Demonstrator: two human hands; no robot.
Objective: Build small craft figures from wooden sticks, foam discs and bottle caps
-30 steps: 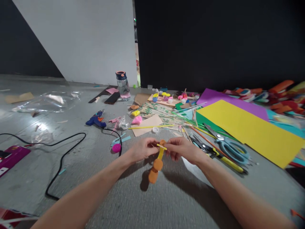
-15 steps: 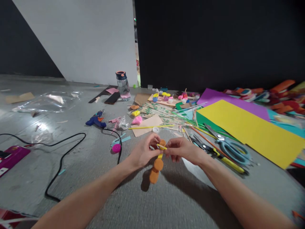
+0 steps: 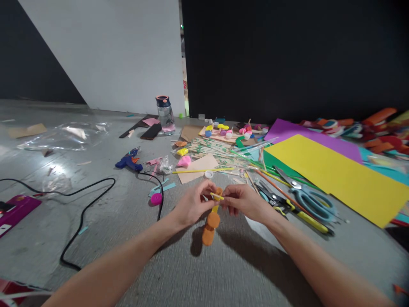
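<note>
Two bare hands are near each other, both to the right of the blue glue gun (image 3: 128, 163) and closer to the wearer than it is. The left hand (image 3: 191, 205) is partly open, with its thumb and fingers curved at the orange craft piece (image 3: 213, 220); I cannot tell how firmly it grips. The right hand (image 3: 244, 200) is nearly closed, and its thumb and finger pinch the right end of the small yellow strip (image 3: 216, 196), which lies across the upper part of this piece. The orange craft piece is also to the right of the blue glue gun and closer to the wearer, with its round parts below the fingers.

To the right of the blue glue gun, and farther away, there is the water bottle (image 3: 165, 117). The magenta disc (image 3: 156, 198) lies to its right and nearer. More to the right of the gun are the pink lump (image 3: 184, 160), the patterned paper sticks (image 3: 220, 150), the scissors (image 3: 315, 202) and the yellow sheet (image 3: 338, 175). To the left of the gun are the clear plastic bag (image 3: 70, 136), farther away, and the purple power strip (image 3: 19, 209), nearer.
</note>
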